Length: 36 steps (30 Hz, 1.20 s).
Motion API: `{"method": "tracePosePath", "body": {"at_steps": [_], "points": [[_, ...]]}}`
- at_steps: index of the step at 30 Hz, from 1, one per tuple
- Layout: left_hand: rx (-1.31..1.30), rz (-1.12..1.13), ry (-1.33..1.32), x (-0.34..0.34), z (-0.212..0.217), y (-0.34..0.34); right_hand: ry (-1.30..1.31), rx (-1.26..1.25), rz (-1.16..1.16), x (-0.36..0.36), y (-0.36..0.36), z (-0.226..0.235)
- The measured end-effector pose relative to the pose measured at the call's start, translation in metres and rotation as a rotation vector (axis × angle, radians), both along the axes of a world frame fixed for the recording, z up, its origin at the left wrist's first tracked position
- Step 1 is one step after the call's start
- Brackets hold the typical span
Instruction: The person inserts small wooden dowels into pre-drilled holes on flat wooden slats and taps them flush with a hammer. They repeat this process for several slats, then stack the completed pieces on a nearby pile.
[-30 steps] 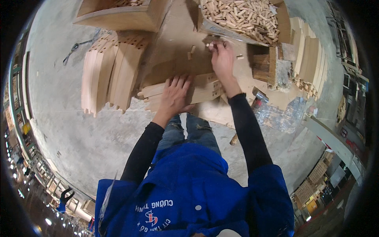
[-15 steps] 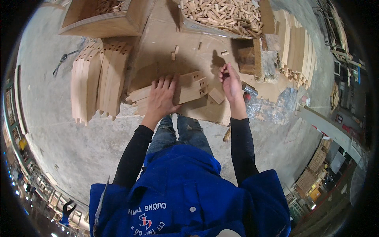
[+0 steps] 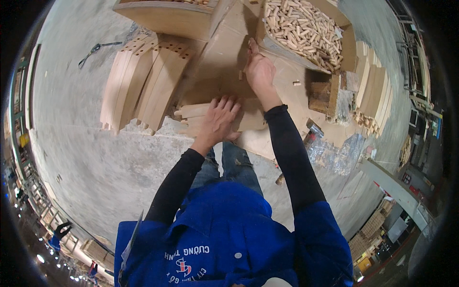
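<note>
My left hand (image 3: 219,123) rests across a few pale wooden slats (image 3: 252,122) on the cardboard, fingers over their far side and thumb toward my legs. Part of the slats lies hidden under the hand and behind my right forearm. My right hand (image 3: 261,72) is stretched forward beyond the slats, beside the box of dowels. Its fingers are drawn together; whatever they hold, if anything, does not show. One loose wooden dowel (image 3: 240,75) lies just left of this hand, and another dowel (image 3: 296,82) lies to its right.
A cardboard box (image 3: 351,45) full of wooden dowels stands far right, a wooden crate (image 3: 162,18) far left. Curved slats with drilled ends (image 3: 143,81) are stacked at left; more slats (image 3: 370,91) stand at right. A hammer (image 3: 314,128) lies near plastic sheeting (image 3: 337,155).
My right hand has swung forward and left from beside the slats' drilled ends. My left hand stays on the slats. The whole view has shifted, with things appearing further right and lower.
</note>
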<state>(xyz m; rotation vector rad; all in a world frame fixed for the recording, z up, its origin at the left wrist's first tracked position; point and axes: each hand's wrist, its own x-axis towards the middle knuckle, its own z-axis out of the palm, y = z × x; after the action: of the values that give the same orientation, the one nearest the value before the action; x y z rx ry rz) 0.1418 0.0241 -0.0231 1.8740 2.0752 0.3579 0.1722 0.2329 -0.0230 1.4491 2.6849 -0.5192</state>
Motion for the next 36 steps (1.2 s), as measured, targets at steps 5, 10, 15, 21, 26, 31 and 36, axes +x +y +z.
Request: {"method": "tracePosePath", "body": {"at_steps": [5,10,15,21,26,31,36], "points": [[-0.018,0.010,0.009,0.000,0.005,-0.001,-0.242,0.119,0.121,-0.027,0.013,-0.025],[0.032,0.038,-0.040,0.003,-0.001,-0.002,-0.188,0.107,0.161,-0.023,0.019,-0.021],[0.029,0.033,-0.033,0.003,-0.004,0.000,0.338,-0.152,0.050,0.035,0.017,0.000],[-0.050,0.044,-0.010,0.004,0.010,0.003,0.823,-0.915,-0.560,0.168,-0.017,0.008],[-0.053,0.044,0.003,0.010,0.007,0.008,0.863,-0.948,-0.671,0.238,-0.069,-0.030],[-0.124,0.046,0.056,0.010,0.006,0.009,0.796,-0.727,-0.578,0.220,-0.103,-0.045],[-0.058,0.025,0.059,0.011,-0.003,0.008,0.642,-0.576,-0.465,0.211,-0.104,-0.026]]}}
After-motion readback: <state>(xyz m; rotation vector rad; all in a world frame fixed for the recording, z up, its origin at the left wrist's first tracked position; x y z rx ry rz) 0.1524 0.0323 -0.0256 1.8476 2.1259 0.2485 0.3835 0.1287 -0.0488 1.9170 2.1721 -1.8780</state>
